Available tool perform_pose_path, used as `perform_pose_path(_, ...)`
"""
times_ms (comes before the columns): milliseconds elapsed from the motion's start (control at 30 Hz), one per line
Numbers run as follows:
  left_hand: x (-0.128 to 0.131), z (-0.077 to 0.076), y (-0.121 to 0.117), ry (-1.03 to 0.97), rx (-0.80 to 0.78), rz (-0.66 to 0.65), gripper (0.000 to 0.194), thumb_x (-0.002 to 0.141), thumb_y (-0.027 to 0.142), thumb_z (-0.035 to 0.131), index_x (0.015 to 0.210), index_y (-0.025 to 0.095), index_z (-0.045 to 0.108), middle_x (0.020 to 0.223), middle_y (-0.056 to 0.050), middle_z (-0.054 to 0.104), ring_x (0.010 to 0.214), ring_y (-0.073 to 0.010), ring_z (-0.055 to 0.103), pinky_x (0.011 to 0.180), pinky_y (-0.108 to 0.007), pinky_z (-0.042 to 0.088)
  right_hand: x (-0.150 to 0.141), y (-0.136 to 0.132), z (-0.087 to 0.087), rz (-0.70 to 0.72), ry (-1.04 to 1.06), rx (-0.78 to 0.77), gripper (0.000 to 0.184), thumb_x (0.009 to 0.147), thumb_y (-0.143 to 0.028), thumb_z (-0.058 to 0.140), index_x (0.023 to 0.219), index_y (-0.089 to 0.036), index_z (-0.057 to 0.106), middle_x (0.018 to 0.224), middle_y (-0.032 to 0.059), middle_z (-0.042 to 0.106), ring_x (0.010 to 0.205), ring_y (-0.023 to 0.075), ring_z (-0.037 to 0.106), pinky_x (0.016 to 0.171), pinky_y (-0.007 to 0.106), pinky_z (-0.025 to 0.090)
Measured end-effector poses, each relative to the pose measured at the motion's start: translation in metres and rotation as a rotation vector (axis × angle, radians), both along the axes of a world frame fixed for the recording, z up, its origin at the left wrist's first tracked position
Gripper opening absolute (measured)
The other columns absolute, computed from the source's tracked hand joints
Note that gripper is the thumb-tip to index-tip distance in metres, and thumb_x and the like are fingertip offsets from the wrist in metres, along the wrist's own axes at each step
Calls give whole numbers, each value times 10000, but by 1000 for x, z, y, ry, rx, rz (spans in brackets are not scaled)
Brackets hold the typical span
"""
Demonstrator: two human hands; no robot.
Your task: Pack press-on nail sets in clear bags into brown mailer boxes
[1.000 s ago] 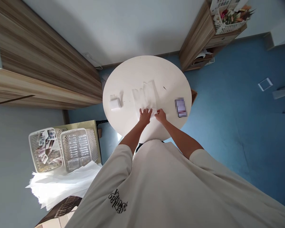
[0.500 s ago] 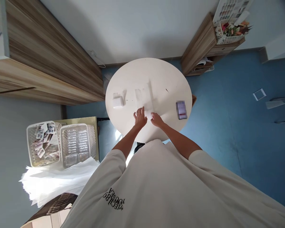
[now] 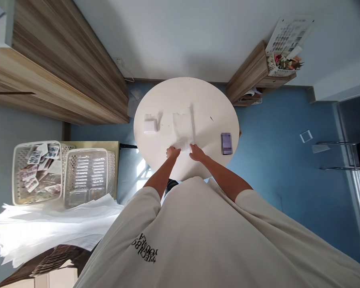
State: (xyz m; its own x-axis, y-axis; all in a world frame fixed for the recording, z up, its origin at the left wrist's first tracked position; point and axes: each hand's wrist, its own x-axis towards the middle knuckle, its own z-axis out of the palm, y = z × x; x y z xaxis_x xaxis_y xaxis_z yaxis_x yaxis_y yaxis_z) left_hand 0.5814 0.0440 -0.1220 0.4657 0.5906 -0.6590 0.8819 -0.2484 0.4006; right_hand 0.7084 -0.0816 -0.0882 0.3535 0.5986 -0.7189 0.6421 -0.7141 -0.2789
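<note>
A thin, whitish, see-through wrapping sheet (image 3: 183,125) lies on the round white table (image 3: 210,94), its long side running away from me. At its near end is a bunched or folded clear bundle (image 3: 184,145); whether something is wrapped inside, I cannot make out. My left hand (image 3: 173,152) has its fingers closed at the left end of this bundle. At the right end, my right hand (image 3: 197,152) pinches the sheet's near edge between thumb and fingers. Left of the sheet sits a small white wrapped block (image 3: 150,126) with a loose strip beside it.
A phone (image 3: 226,143) with a blurred-out screen lies at the table's right. To my left stand a white basket of printed packets (image 3: 37,172), another basket of clear plastic boxes (image 3: 87,176) and a stack of white sheets (image 3: 54,224). Wooden cabinets flank the table's far side.
My left hand has gone from lying spread on the sheet to gripping the bundle's left end, slightly nearer to me. The sheet's near end is now bunched up. The camera view has shifted a little.
</note>
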Motion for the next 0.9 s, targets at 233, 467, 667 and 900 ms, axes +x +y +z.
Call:
perform_pose_path(233,-1,-14,-5,-64,-196,433,428,872,292,703,1256,242,521,1186,-129,729,974,-240,733,716,-336,559,-3,4,-3,132,-147,22,610,991,-203,525,1596,-204,449,1548,202,530,1389,368,536,1091,446,509)
perform_pose_path(467,-7,-15,-3,-77,-224,390,207,887,267,670,1068,256,569,1121,-90,741,978,-221,714,723,-317,528,-2,13,4,307,-130,7,715,976,-208,549,1668,-275,381,1538,205,518,1299,375,589,1069,468,489)
perform_pose_path(667,-8,-12,-4,-171,-273,411,188,880,279,720,889,249,534,919,-12,688,789,-162,637,656,-274,461,-14,29,0,457,-223,-133,831,899,-188,655,1673,-328,389,1595,206,464,1349,404,543,1088,488,449)
perform_pose_path(900,1,-2,-9,-274,-324,401,187,909,264,680,842,247,506,860,12,645,715,-142,560,630,-270,425,0,11,4,416,-158,-38,832,969,-269,555,1730,-203,224,1621,236,463,1371,407,539,1125,507,421)
